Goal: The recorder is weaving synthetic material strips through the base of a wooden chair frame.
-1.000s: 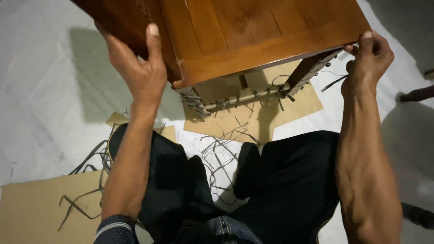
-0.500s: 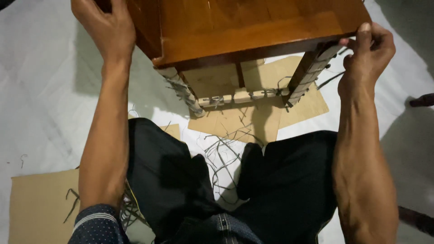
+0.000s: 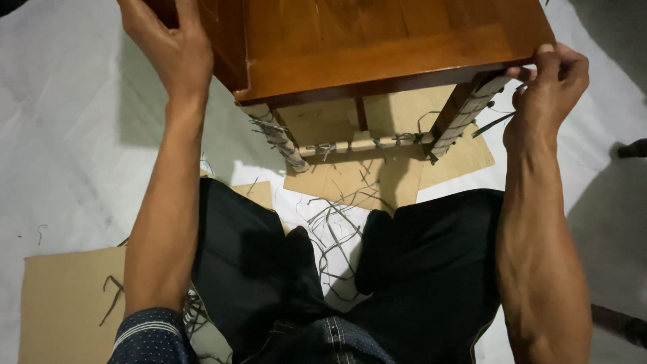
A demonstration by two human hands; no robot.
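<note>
A brown wooden stool [image 3: 377,47] with a glossy top stands upright in front of me, its legs and lower rail wrapped in pale strips with loose fibres. My left hand [image 3: 172,47] grips the stool's left side near the top corner. On the right, my right hand [image 3: 549,84] pinches the edge of the top next to the wrapped right leg [image 3: 461,121]. My knees in black trousers sit just below the stool.
Flat cardboard pieces lie under the stool [image 3: 377,178] and at the lower left [image 3: 64,303]. Grey fibre strands [image 3: 337,243] are scattered between my legs on the white floor covering. A dark object [image 3: 633,148] shows at the right edge.
My left hand has slid up and left along the stool's side. The stool has turned and now stands more square to me; my right hand stays on its right edge.
</note>
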